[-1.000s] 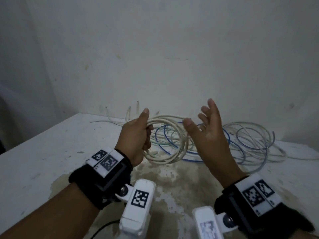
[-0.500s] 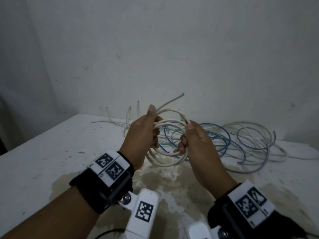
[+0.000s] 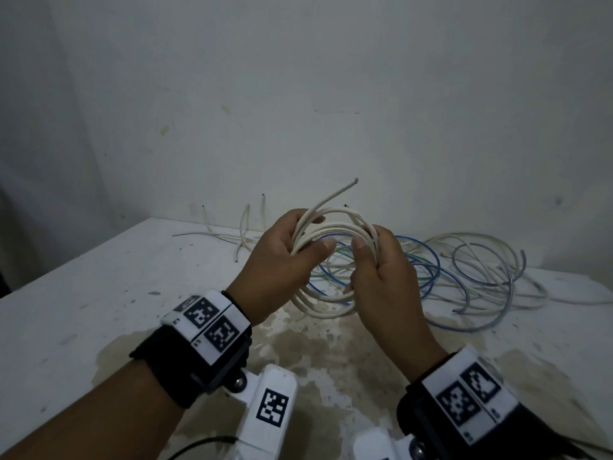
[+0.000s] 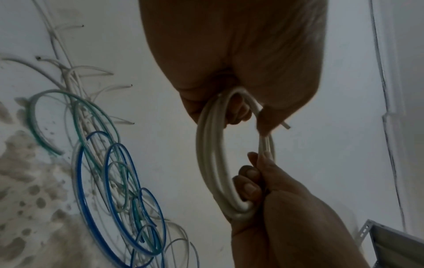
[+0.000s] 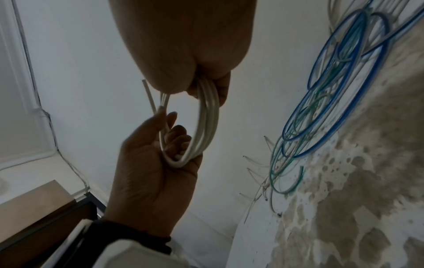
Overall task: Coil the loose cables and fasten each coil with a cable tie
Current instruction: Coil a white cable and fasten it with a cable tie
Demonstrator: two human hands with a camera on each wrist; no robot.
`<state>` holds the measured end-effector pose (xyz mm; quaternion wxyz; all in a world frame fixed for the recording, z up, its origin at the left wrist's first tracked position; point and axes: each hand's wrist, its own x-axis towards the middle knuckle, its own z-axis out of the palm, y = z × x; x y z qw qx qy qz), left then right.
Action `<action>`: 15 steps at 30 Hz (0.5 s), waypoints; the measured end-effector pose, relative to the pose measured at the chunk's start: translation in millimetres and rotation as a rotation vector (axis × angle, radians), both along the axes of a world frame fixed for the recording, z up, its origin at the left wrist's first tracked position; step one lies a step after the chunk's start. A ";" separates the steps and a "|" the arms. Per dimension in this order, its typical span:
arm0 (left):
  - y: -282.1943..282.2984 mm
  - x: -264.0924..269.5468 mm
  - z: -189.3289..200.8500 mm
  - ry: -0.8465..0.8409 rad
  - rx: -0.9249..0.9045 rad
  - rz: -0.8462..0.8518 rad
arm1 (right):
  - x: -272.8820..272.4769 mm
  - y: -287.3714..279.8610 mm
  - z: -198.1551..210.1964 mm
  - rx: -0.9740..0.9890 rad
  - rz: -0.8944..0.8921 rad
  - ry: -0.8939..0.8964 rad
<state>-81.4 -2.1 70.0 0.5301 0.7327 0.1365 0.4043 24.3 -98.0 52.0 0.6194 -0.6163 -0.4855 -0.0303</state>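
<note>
A white cable coil [image 3: 326,302] of several loops hangs in the air above the table, held between both hands. My left hand [image 3: 308,240] grips its left side, thumb pressed on the loops. My right hand [image 3: 368,247] grips the right side, fingers curled round the strands. The cable's free end [image 3: 341,190] sticks up and to the right above the left hand. In the left wrist view the coil [image 4: 210,154] runs from my left hand [image 4: 238,112] down to the right hand [image 4: 254,181]. The right wrist view shows the coil [image 5: 206,117] likewise.
A tangle of loose blue, green and white cables [image 3: 464,260] lies on the white table [image 3: 99,293] behind and right of the hands. Thin white strands [image 3: 245,227] lie at the back left by the wall. A brown stain [image 3: 315,360] marks the table near me.
My right hand, open and off the coil a second ago, has closed on its right side. The coil has risen slightly, and the free end now points up.
</note>
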 end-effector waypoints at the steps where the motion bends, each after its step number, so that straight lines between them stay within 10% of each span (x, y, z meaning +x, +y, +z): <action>1: 0.5 -0.2 -1.2 0.026 0.063 0.038 | 0.6 0.6 0.0 0.005 -0.034 -0.003; 10: 7.7 -0.6 -5.4 0.098 0.249 0.215 | 7.6 6.0 -2.5 -0.035 -0.090 -0.215; 15: 2.6 1.5 -3.7 0.044 0.012 0.048 | 6.8 5.6 -4.4 -0.046 -0.079 -0.239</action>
